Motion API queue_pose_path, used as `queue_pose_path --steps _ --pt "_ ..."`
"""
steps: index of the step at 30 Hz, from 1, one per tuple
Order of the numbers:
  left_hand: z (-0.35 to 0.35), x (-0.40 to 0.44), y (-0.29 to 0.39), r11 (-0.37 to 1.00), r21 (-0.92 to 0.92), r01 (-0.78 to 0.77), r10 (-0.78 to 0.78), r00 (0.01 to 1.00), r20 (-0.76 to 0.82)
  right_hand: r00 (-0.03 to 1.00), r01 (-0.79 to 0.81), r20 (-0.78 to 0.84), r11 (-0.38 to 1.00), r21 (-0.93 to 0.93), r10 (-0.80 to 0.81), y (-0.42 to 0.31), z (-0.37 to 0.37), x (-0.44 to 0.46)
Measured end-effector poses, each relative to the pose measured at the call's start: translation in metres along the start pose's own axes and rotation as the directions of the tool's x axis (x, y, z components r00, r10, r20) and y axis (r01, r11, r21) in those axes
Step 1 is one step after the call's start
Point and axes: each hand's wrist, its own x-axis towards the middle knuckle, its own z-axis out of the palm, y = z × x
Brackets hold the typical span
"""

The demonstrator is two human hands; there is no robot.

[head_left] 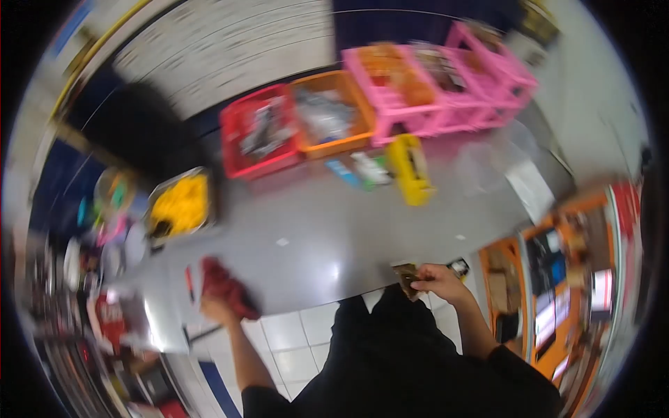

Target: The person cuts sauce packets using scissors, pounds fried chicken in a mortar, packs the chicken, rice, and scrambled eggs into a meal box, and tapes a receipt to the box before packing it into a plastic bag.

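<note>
At the near left edge of the steel table (306, 230), my left hand (219, 309) is closed on a crumpled dark red cloth (224, 284) lying on the surface. A red pen-like stick (189, 284) lies just left of the cloth. My right hand (442, 282) pinches a small brown-and-gold packet (404, 274) over the table's front edge. Beside that hand is a small black-and-white item (458, 267), too blurred to name.
A metal tray of yellow pieces (182, 203) stands at the left. Along the back are a red basket (261, 169), an orange basket (338, 148) and pink baskets (411, 120). A yellow tape dispenser (411, 174) sits before them. Orange shelving (512, 244) flanks the right.
</note>
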Motion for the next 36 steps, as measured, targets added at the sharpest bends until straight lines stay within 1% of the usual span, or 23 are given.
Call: queue_pose_path --steps 1,2,3,7,10,11,13,14,15,16,17,18,19,22,24,26,27,29,31,32,34,35,36 --pt "-0.028 0.004 0.034 0.985 0.168 0.025 -0.008 0.995 -0.100 0.996 -0.008 -0.087 1.000 0.028 0.010 0.009 -0.015 -0.017" --pt "-0.002 -0.003 0.006 0.885 0.455 0.099 -0.025 0.986 -0.166 0.991 -0.020 -0.125 0.992 0.126 0.036 0.019 -0.031 -0.033" --pt "0.010 -0.024 0.021 0.832 0.553 0.048 0.014 0.994 -0.107 0.988 -0.022 -0.146 0.976 0.217 0.055 0.028 -0.046 -0.047" --pt "0.048 -0.157 0.172 0.883 0.387 -0.265 0.218 0.962 0.162 0.914 0.016 -0.393 0.958 0.287 0.103 0.070 -0.103 -0.108" --pt "0.091 -0.258 0.248 0.826 -0.002 -0.564 0.544 0.797 0.263 0.833 0.079 -0.534 0.926 0.370 0.142 0.085 -0.133 -0.142" --pt "0.105 -0.293 0.282 0.854 -0.044 -0.518 0.482 0.758 0.440 0.836 0.089 -0.533 0.925 0.370 0.133 0.089 -0.146 -0.148" --pt "0.092 -0.349 0.386 0.791 -0.257 -0.555 0.580 0.547 0.603 0.837 0.143 -0.536 0.905 0.400 0.104 0.095 -0.170 -0.157" --pt "0.102 -0.381 0.406 0.650 -0.461 -0.604 0.751 0.416 0.514 0.841 0.142 -0.531 0.905 0.401 0.103 0.091 -0.181 -0.156" --pt "0.113 -0.420 0.419 0.552 -0.504 -0.664 0.817 0.312 0.484 0.833 0.188 -0.550 0.905 0.382 0.059 0.082 -0.191 -0.150" --pt "0.122 -0.450 0.429 0.460 -0.660 -0.594 0.869 0.147 0.473 0.820 0.237 -0.572 0.902 0.361 0.013 0.074 -0.201 -0.144" --pt "0.134 -0.472 0.436 0.463 -0.814 -0.351 0.808 -0.210 0.550 0.828 0.272 -0.559 0.903 0.332 -0.044 0.073 -0.213 -0.136" --pt "0.121 -0.479 0.452 0.556 -0.826 -0.095 0.687 -0.506 0.521 0.825 0.280 -0.562 0.902 0.329 -0.051 0.068 -0.224 -0.126" --pt "0.110 -0.481 0.463 0.582 -0.812 0.048 0.648 -0.630 0.427 0.836 0.266 -0.546 0.913 0.310 -0.058 0.062 -0.231 -0.114" --pt "0.083 -0.470 0.461 0.619 -0.781 -0.078 0.658 -0.491 0.571 0.878 0.218 -0.468 0.953 0.209 -0.098 0.040 -0.247 -0.065" --pt "0.066 -0.427 0.456 0.764 -0.638 -0.092 0.539 -0.451 0.711 0.905 0.189 -0.409 0.973 0.130 -0.121 0.055 -0.243 -0.021" --pt "0.058 -0.389 0.428 0.835 -0.545 0.077 0.542 -0.286 0.790 0.821 0.353 -0.455 0.933 -0.071 -0.345 0.089 -0.242 0.039" --pt "0.041 -0.365 0.429 0.884 -0.461 0.078 0.467 -0.208 0.859 0.818 0.363 -0.456 0.929 -0.065 -0.352 0.088 -0.247 0.050" --pt "0.022 -0.324 0.407 0.941 -0.321 0.107 0.328 -0.060 0.943 0.495 0.362 -0.852 0.932 0.023 -0.171 0.073 -0.269 0.070" --pt "0.010 -0.300 0.374 0.945 -0.250 0.212 0.243 0.059 0.968 0.320 0.205 -0.945 0.979 0.005 -0.062 0.030 -0.304 0.060" --pt "-0.001 -0.293 0.370 0.928 -0.232 0.292 0.208 0.109 0.972 0.319 0.207 -0.945 0.978 -0.002 -0.069 0.008 -0.318 0.057" --pt "-0.012 -0.290 0.362 0.900 -0.236 0.366 0.183 0.174 0.968 0.605 -0.061 -0.768 0.974 0.217 0.209 -0.024 -0.334 0.055" --pt "-0.016 -0.290 0.357 0.869 -0.237 0.434 0.146 0.231 0.962 0.611 -0.057 -0.766 0.976 0.211 0.201 -0.013 -0.338 0.068" --pt "-0.019 -0.293 0.353 0.866 -0.243 0.436 0.147 0.241 0.959 0.711 -0.041 -0.690 0.987 0.153 0.136 0.008 -0.345 0.088"
